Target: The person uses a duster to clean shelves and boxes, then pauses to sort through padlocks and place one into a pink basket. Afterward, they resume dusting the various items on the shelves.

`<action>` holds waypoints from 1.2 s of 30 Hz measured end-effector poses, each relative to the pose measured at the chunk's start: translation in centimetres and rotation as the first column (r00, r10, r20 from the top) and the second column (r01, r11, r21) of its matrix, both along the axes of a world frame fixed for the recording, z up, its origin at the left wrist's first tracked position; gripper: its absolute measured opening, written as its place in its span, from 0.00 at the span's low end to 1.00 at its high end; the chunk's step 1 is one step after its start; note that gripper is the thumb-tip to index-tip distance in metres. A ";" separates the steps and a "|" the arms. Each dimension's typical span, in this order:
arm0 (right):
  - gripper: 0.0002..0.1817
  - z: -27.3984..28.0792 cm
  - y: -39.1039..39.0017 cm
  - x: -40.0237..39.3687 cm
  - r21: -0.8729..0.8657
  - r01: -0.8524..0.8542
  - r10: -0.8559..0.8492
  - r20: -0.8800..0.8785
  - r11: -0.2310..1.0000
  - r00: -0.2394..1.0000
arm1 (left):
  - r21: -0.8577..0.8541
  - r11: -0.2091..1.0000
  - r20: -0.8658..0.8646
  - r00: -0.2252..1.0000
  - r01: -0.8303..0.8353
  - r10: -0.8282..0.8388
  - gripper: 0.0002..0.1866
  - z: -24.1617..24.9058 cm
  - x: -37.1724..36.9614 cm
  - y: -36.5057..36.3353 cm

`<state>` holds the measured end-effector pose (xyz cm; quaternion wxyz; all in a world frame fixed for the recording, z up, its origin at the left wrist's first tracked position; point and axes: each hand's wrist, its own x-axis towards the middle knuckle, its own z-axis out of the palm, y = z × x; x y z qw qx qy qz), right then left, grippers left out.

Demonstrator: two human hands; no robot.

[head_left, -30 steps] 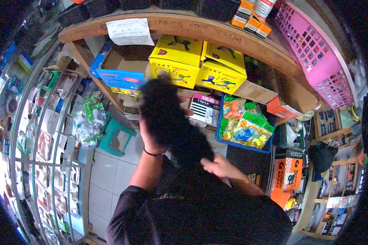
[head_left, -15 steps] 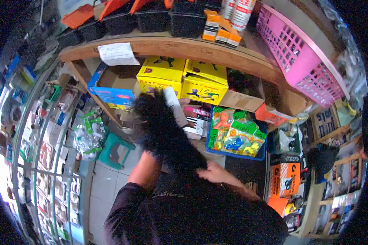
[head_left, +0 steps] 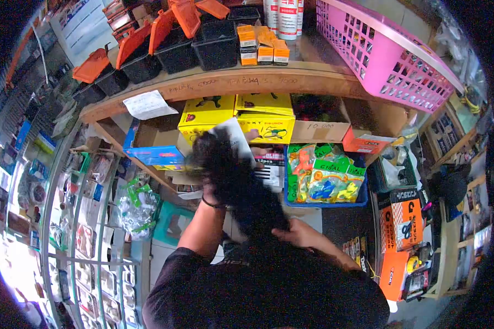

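My right hand point(head_left: 299, 233) is closed around the lower end of a black, fluffy duster point(head_left: 239, 178), which slants up and to the left in front of me. Its blurred tip lies across a flat white box point(head_left: 236, 134). My left hand point(head_left: 208, 193), with a dark band at the wrist, reaches up behind the duster. Most of it is hidden, but fingers show at the white box's right edge, gripping it. Just beyond the box stand yellow cartons point(head_left: 264, 118) on the shelf.
A blue tray point(head_left: 326, 204) of bagged colourful items sits right of the duster. Above, a wooden shelf edge point(head_left: 230, 82) carries black bins point(head_left: 217, 52) and a pink basket point(head_left: 376, 82). A green stool point(head_left: 173, 222) stands below left, beside glass display shelving point(head_left: 85, 260).
The view has shifted a little, showing more of the upper shelf. The duster's tip has moved slightly over the white box, and my left forearm now sits further right.
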<state>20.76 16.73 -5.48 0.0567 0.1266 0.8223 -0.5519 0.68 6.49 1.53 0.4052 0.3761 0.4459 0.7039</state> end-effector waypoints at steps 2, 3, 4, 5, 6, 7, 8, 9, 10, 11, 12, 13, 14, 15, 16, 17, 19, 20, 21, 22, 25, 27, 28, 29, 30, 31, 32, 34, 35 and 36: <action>0.25 -1.6 0.3 -0.1 0.031 -0.079 0.084 -0.179 0.996 0.980 | 0.080 0.993 0.202 0.977 -0.086 0.068 0.26 0.6 0.8 -0.4; 0.25 -1.0 0.6 -0.4 0.034 -0.086 0.091 -0.192 0.996 0.977 | 0.146 0.972 0.410 0.905 -0.186 0.112 0.25 1.1 1.5 -0.6; 0.26 0.0 1.0 -0.5 -0.155 -0.012 0.026 0.085 0.988 0.996 | 0.189 0.936 0.606 0.785 -0.298 0.127 0.25 1.3 2.0 -0.6; 0.27 0.6 1.2 -0.5 -0.309 0.112 0.010 0.368 0.944 0.930 | 0.179 0.913 0.592 0.781 -0.366 0.196 0.24 0.6 1.7 -0.4; 0.27 0.1 0.9 -0.4 -0.308 0.105 0.016 0.367 0.946 0.930 | 0.181 0.911 0.592 0.781 -0.372 0.201 0.24 -1.0 1.0 -0.3; 0.18 -0.8 0.3 -0.1 -0.140 0.016 -0.008 0.057 0.990 0.998 | 0.116 0.889 0.216 0.885 -0.444 0.414 0.24 -3.1 0.0 -0.2; 0.12 -1.2 0.0 0.1 0.053 -0.012 0.025 -0.260 0.999 0.965 | 0.087 0.846 -0.208 0.821 -0.526 0.531 0.24 -4.1 -0.5 -0.1; 0.12 -1.0 0.0 0.3 0.053 -0.008 0.021 -0.262 0.999 0.965 | -0.290 0.913 -0.448 0.883 -0.289 0.137 0.23 0.8 1.2 -0.2; 0.13 -0.6 0.0 0.5 -0.004 0.001 -0.002 -0.254 1.000 0.967 | -0.130 0.971 -0.043 0.980 -0.200 0.196 0.24 1.0 1.5 -0.3; 0.13 -0.3 0.0 0.7 -0.062 0.010 -0.025 -0.242 0.998 0.970 | 0.073 0.977 0.251 0.952 -0.200 0.176 0.26 0.6 1.9 -0.3; 0.13 -0.4 0.2 0.9 -0.062 0.014 -0.029 -0.240 0.998 0.970 | 0.262 0.932 0.517 0.852 -0.252 0.085 0.28 0.4 2.5 -0.3; 0.16 -0.7 0.4 1.2 -0.187 0.072 -0.095 -0.115 0.980 0.989 | 0.057 0.870 0.511 0.763 -0.490 0.396 0.31 0.8 3.0 0.4; 0.21 -0.8 0.5 1.4 -0.302 0.143 -0.144 0.019 0.942 0.989 | 0.062 0.895 0.562 0.756 -0.442 0.335 0.29 1.0 3.1 0.5; 0.21 -0.6 0.4 1.7 -0.228 0.061 -0.051 0.047 0.972 0.998 | 0.196 0.927 0.570 0.807 -0.319 0.157 0.28 0.6 3.0 0.6; 0.21 -1.3 0.4 1.9 -0.233 0.066 -0.056 0.050 0.970 0.997 | 0.329 0.925 0.553 0.833 -0.188 -0.027 0.27 0.1 2.7 0.6; 0.21 -2.6 0.6 2.1 -0.172 -0.013 0.034 0.122 0.985 0.992 | 0.074 0.980 -0.188 0.963 -0.184 0.194 0.27 -0.9 1.6 0.7; 0.21 -1.8 0.5 2.2 -0.114 -0.094 0.114 0.194 0.989 0.974 | 0.291 0.956 0.111 0.994 -0.044 0.012 0.28 -0.8 1.8 1.0; 0.20 -0.8 0.4 2.4 -0.193 0.062 -0.030 0.163 0.979 0.986 | 0.519 0.855 0.351 0.908 0.015 -0.228 0.30 -0.7 2.0 1.1; 0.20 0.1 0.3 2.4 -0.276 0.209 -0.174 0.144 0.938 0.974 | 0.272 0.893 0.522 0.835 -0.359 0.176 0.31 1.3 3.4 1.5; 0.20 -0.7 0.2 2.4 -0.276 0.208 -0.174 0.141 0.938 0.975 | 0.258 0.898 0.476 0.856 -0.356 0.202 0.32 1.0 3.2 1.6; 0.20 -3.1 -0.1 2.6 -0.205 0.141 -0.160 -0.079 0.969 0.984 | 0.286 0.947 0.428 0.903 -0.148 0.011 0.28 -1.0 2.2 1.7; 0.21 -3.0 0.0 2.6 -0.102 0.069 -0.071 -0.023 0.992 0.997 | 0.034 0.998 0.111 0.992 0.050 -0.053 0.26 -2.5 -0.3 0.8; 0.21 -2.8 0.2 2.4 -0.099 0.069 -0.072 -0.028 0.993 0.997 | 0.409 0.907 0.259 0.966 -0.100 -0.010 0.26 -0.5 2.6 1.2; 0.21 -2.6 0.5 2.1 -0.129 0.112 -0.111 0.014 0.985 0.994 | 0.334 0.908 0.418 0.903 -0.253 0.098 0.25 1.3 3.5 1.3; 0.21 -2.6 0.6 1.9 -0.158 0.153 -0.146 0.059 0.975 0.988 | 0.231 0.891 0.560 0.802 -0.391 0.207 0.25 2.2 3.9 1.4; 0.21 -3.0 0.4 1.9 -0.159 0.149 -0.141 0.061 0.976 0.988 | 0.195 0.889 0.580 0.780 -0.415 0.236 0.25 1.8 3.8 1.4; 0.22 -3.6 0.1 1.9 -0.043 0.093 -0.096 -0.076 0.995 0.993 | 0.192 0.888 0.580 0.778 -0.418 0.241 0.25 1.2 3.5 1.0; 0.22 -2.9 -0.2 1.7 0.082 0.051 -0.032 -0.208 0.995 0.978 | -0.137 0.940 -0.339 0.907 -0.312 0.252 0.27 -0.5 2.0 0.2; 0.23 -1.0 -0.1 1.8 -0.084 0.082 -0.087 -0.066 0.993 0.994 | -0.029 0.994 0.020 0.994 -0.106 0.107 0.29 -1.8 0.7 0.4; 0.24 0.1 0.0 1.7 -0.240 0.132 -0.115 0.085 0.962 0.990 | 0.381 0.910 0.436 0.900 -0.163 -0.022 0.29 -0.9 2.2 0.5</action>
